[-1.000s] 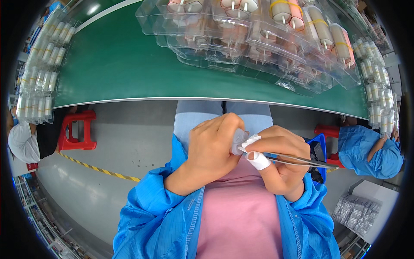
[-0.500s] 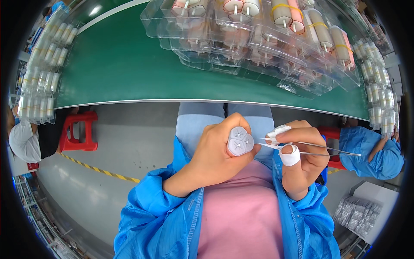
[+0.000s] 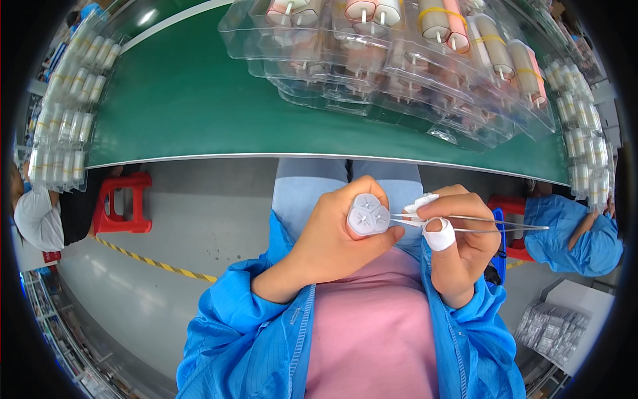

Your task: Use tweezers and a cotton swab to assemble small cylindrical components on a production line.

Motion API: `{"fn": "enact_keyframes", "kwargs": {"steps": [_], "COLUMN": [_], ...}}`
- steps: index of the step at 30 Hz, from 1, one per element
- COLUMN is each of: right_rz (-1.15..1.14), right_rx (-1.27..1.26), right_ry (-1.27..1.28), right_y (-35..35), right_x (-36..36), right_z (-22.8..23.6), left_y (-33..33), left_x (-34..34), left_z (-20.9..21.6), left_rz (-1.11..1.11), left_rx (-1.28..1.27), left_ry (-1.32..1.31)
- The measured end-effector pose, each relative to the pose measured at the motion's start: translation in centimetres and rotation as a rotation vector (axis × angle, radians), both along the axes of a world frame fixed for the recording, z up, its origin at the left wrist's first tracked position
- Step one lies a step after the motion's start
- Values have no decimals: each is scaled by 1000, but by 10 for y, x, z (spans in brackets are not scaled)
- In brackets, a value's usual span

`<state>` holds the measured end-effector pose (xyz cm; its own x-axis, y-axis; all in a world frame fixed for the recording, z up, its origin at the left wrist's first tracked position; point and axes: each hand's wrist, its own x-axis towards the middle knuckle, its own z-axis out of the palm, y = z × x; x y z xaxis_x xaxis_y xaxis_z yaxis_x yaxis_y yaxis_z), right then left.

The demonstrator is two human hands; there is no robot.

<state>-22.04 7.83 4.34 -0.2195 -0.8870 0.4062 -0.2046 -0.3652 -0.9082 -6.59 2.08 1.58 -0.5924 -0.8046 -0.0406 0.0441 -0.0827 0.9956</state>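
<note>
My left hand (image 3: 335,243) grips a small bundle of three white cylinders (image 3: 367,215), end faces toward me, held over my lap. My right hand (image 3: 458,243), with white tape on the thumb and forefinger, pinches a pair of thin metal tweezers (image 3: 465,224). The tweezer tips point left and touch the right side of the bundle. Both hands sit just below the near edge of the green table (image 3: 199,100).
Clear plastic trays (image 3: 399,73) holding pink and white rollers are stacked on the table's far right. Rows of small white cylinders (image 3: 63,126) line its left and right ends (image 3: 585,133). A red stool (image 3: 123,203) stands at left. Other people sit at left (image 3: 36,219) and right (image 3: 571,229).
My hands have drawn apart slightly, so the bundle's end faces now show, and the tweezers have swung to lie level with their tips at the bundle.
</note>
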Motion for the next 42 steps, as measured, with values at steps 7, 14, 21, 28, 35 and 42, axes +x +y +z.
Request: {"fn": "enact_keyframes", "kwargs": {"steps": [7, 14, 21, 28, 35, 42], "right_rz": [51, 55, 12, -17, 19, 61], "right_rx": [32, 59, 21, 11, -56, -74], "right_ry": [-34, -58, -299, -291, -181, -109], "right_y": [0, 1, 1, 3, 3, 0], "right_x": [0, 0, 1, -2, -1, -2], "right_z": [0, 0, -8, -10, -10, -11], "left_y": [-2, -4, 5, -2, 10, 8], "left_x": [2, 6, -6, -6, -8, -7], "left_z": [0, 5, 1, -8, -5, -5], "left_rz": [-73, -176, 115, 100, 163, 225], "left_rx": [137, 491, -198, -600, -336, -518], "left_ry": [110, 191, 57, -68, -29, -149]}}
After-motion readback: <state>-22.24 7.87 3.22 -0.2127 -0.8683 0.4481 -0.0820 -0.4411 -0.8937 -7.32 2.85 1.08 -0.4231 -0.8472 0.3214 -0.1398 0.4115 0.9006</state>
